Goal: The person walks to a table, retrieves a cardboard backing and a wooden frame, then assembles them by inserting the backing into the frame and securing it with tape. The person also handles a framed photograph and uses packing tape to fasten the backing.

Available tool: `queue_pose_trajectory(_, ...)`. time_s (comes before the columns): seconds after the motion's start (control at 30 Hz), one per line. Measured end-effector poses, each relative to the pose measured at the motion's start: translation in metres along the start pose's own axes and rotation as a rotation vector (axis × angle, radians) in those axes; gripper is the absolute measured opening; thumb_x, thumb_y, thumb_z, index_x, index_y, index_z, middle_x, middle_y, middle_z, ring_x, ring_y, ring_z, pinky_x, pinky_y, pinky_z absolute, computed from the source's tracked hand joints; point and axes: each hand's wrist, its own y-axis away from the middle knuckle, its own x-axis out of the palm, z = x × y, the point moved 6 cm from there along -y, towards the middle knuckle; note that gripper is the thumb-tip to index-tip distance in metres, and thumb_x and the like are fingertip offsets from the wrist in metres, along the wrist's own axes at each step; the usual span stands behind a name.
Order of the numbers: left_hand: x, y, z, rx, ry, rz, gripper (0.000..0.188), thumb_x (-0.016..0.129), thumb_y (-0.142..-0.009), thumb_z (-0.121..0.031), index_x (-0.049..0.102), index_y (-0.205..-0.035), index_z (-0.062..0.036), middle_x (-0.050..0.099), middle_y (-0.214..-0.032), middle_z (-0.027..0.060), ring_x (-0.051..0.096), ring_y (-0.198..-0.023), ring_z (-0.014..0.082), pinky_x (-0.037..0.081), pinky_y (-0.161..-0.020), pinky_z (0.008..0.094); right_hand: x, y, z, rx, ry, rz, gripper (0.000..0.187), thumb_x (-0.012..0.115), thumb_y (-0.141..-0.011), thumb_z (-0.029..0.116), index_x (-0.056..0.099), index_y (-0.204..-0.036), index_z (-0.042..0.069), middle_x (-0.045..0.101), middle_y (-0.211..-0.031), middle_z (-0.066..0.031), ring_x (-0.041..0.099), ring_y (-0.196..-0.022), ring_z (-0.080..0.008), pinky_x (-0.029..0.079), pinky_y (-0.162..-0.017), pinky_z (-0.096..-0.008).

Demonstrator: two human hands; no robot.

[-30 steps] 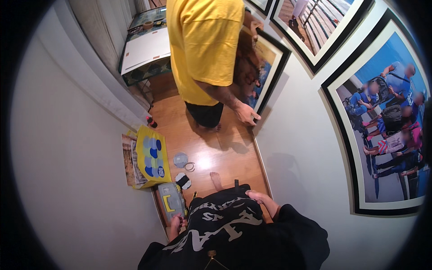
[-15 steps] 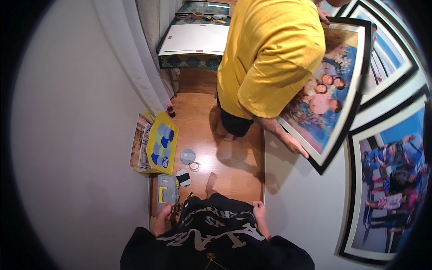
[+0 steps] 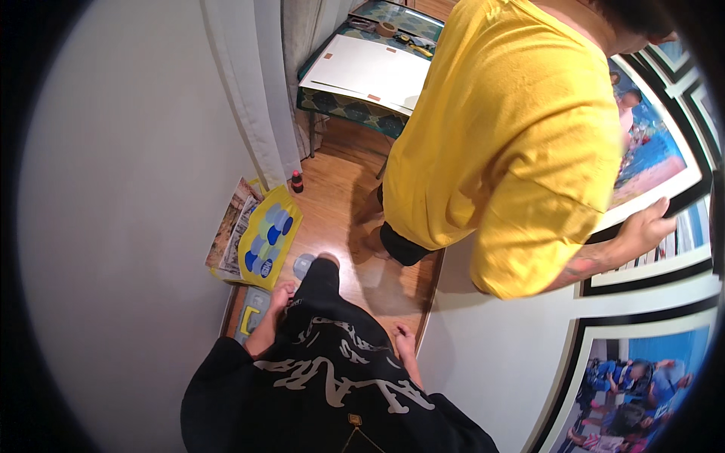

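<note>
My left hand (image 3: 282, 294) is low beside my dark-clad leg, its fingers curled and nothing visible in them. It is nearest the grey toolbox (image 3: 249, 323) with a yellow handle. On the other side of my body, my right hand (image 3: 403, 334) hangs near the wall, fingers bent inward with no object showing. A person in a yellow shirt (image 3: 521, 143) stands ahead of me at the right wall. That person's open hand (image 3: 646, 229) is at the lower edge of a black-framed picture (image 3: 655, 155) against the wall, partly hidden by the person's shoulder and arm.
A yellow bag (image 3: 285, 240) with flat printed sheets stands by the left wall, near a dark bottle (image 3: 297, 182). A table (image 3: 355, 108) at the back bears a white board (image 3: 370, 68) and a tape roll (image 3: 386, 29). Another framed picture (image 3: 634, 377) hangs lower right.
The person in yellow has raised the framed picture and straightened it against the wall. I have stepped forward, my leg now covering part of the floor items; my hands stay curled.
</note>
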Motion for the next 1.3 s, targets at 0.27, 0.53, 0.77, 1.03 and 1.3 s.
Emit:
queue_pose_trajectory(0.27,0.058,-0.051,-0.136,0.015,-0.086,0.225,0.032,0.057,-0.084,-0.011,0.062,-0.116,-0.0070,0.066,-0.104,0.0114,0.062,-0.092,0.0205,0.049,-0.080,0.0347,0.095,-0.074,0.038,0.196,-0.047,0.716,0.020,0.054,-0.089,0.006,0.067,-0.100,-0.002,0.067,-0.091,-0.0050,0.061,-0.086,-0.0132,0.047,-0.080,-0.0244)
queue_pose_trajectory(0.53,0.116,-0.250,-0.202,0.294,-0.977,0.355,0.029,0.059,-0.077,-0.018,0.065,-0.101,-0.0037,0.065,-0.095,0.0178,0.062,-0.094,0.0282,0.049,-0.082,0.0421,0.188,-0.227,0.110,-0.061,0.540,0.526,0.025,0.052,-0.086,0.007,0.068,-0.105,0.009,0.069,-0.099,-0.0077,0.062,-0.098,-0.0172,0.045,-0.092,-0.0283)
queue_pose_trajectory(0.77,0.113,-0.324,-0.279,0.344,-1.472,0.456,0.027,0.060,-0.070,-0.020,0.070,-0.087,-0.0011,0.066,-0.091,0.0221,0.064,-0.088,0.0372,0.049,-0.082,0.0455,0.253,-0.255,0.177,-0.033,0.578,0.585,0.024,0.055,-0.084,0.015,0.068,-0.104,0.010,0.066,-0.108,-0.0134,0.060,-0.105,-0.0241,0.045,-0.094,-0.0352)
queue_pose_trajectory(1.03,0.169,-0.302,-0.409,-0.041,-1.534,0.399,0.054,0.061,-0.076,-0.050,0.068,-0.099,-0.0016,0.066,-0.102,0.0204,0.062,-0.100,0.0355,0.048,-0.086,0.0433,0.269,-0.321,0.304,0.019,0.477,0.543,0.026,0.059,-0.082,0.022,0.068,-0.101,0.006,0.063,-0.112,-0.0185,0.058,-0.107,-0.0321,0.045,-0.094,-0.0425)
queue_pose_trajectory(1.3,0.187,-0.433,-0.411,0.038,-0.768,0.360,0.077,0.069,-0.072,-0.057,0.054,-0.125,-0.0025,0.060,-0.119,0.0156,0.059,-0.107,0.0255,0.046,-0.091,0.0372,0.249,-0.415,0.406,-0.070,0.495,0.282,0.031,0.061,-0.083,0.029,0.067,-0.101,0.003,0.065,-0.099,-0.0222,0.062,-0.097,-0.0365,0.048,-0.088,-0.0426)
